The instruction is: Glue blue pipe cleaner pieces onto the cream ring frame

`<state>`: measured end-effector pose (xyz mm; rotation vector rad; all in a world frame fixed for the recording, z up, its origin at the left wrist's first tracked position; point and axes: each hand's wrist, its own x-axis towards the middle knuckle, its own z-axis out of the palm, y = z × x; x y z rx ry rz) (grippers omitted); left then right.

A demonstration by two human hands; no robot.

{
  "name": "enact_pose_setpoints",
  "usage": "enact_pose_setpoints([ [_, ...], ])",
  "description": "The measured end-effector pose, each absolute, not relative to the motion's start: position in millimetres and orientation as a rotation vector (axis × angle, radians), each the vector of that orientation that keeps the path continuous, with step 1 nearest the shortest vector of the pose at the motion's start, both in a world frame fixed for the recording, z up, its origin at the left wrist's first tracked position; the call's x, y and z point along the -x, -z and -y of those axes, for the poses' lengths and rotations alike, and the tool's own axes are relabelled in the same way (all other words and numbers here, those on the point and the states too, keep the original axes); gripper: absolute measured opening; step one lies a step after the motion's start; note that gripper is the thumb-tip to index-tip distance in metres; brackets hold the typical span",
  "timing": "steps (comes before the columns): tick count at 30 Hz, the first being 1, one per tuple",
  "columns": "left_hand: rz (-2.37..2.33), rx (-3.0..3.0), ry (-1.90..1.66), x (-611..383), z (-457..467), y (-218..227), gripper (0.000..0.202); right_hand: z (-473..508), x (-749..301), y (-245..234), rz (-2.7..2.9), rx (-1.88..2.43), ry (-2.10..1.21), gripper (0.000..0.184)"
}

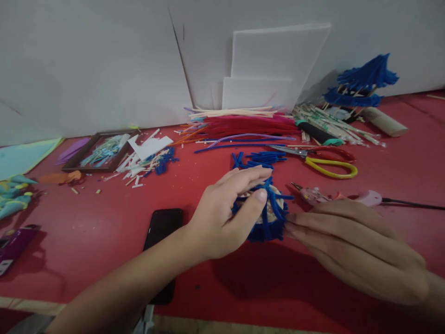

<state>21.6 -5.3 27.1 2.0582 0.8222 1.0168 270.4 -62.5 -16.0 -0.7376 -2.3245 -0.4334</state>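
Observation:
A small round craft piece (267,229) covered in fuzzy blue pipe cleaners sits on the red table in front of me. Blue strips cross its pale top, and a dense blue fringe runs round its side. My left hand (222,213) curves over it from the left, thumb and fingers gripping the top. From the right, my right hand (351,246) pinches at its edge, fingertips pressed together at the blue fringe; the exact strip between them is hard to see. Just behind lie cut blue pipe cleaner pieces (266,157), partly hidden by my left hand.
Scissors (330,164) and a pink glue gun (368,198) with a black cord lie right. A black phone (163,227) lies left of the craft. Behind are red pipe cleaners (250,126), wooden sticks (333,123), a cardboard tube (385,121) and a blue-roofed model (365,76).

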Motion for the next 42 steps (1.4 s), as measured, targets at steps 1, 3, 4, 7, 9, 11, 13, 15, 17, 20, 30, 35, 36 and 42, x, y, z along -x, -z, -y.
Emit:
enact_pose_setpoints([
  [1, -0.824, -2.064, -0.998, -21.9, 5.4, -27.7, 0.033, 62.3, -270.7, 16.4, 2.322, 0.738, 0.426, 0.046],
  [3, -0.825, -2.082, -0.965, -22.3, 5.6, -28.6, 0.032, 61.8, -270.5, 17.2, 2.299, 0.749, 0.406, 0.051],
  [4, -0.826, -2.087, -0.953, -22.4, 5.6, -28.8, 0.031, 61.3, -269.8, 17.5, 2.282, 0.745, 0.401, 0.053],
  [7, -0.82, -2.093, -0.938, -22.6, 5.7, -28.6, 0.031, 59.7, -265.8, 17.0, 2.243, 0.742, 0.419, 0.052],
  [9, -0.816, -2.095, -0.943, -22.8, 5.9, -27.8, 0.032, 58.8, -262.4, 15.1, 2.23, 0.735, 0.455, 0.043],
  [11, -0.814, -2.101, -0.959, -23.3, 6.3, -26.8, 0.033, 58.2, -259.2, 13.1, 2.219, 0.73, 0.488, 0.035],
  [13, -0.824, -2.106, -0.972, -24.0, 6.7, -25.9, 0.035, 57.7, -257.1, 12.4, 2.214, 0.726, 0.502, 0.03],
  [15, -0.83, -2.115, -0.986, -25.0, 6.9, -25.4, 0.035, 57.1, -256.1, 13.2, 2.218, 0.726, 0.496, 0.031],
  [17, -0.843, -2.117, -0.997, -26.2, 7.0, -25.1, 0.036, 56.5, -256.3, 14.6, 2.22, 0.73, 0.492, 0.031],
  [20, -0.865, -2.112, -1.008, -28.2, 7.5, -24.6, 0.036, 55.8, -257.1, 15.0, 2.22, 0.728, 0.505, 0.03],
  [30, -0.892, -2.096, -1.03, -31.6, 10.0, -22.8, 0.031, 56.1, -252.3, 14.3, 2.183, 0.768, 0.507, 0.024],
  [35, -0.918, -2.102, -1.02, -31.9, 10.4, -22.7, 0.03, 54.1, -253.4, 17.0, 2.184, 0.738, 0.504, 0.019],
  [36, -0.92, -2.103, -1.021, -32.0, 10.6, -22.7, 0.03, 54.2, -253.6, 17.0, 2.19, 0.738, 0.5, 0.019],
  [42, -0.925, -2.103, -1.003, -32.4, 11.2, -23.1, 0.031, 55.7, -253.5, 15.8, 2.175, 0.744, 0.485, 0.023],
])
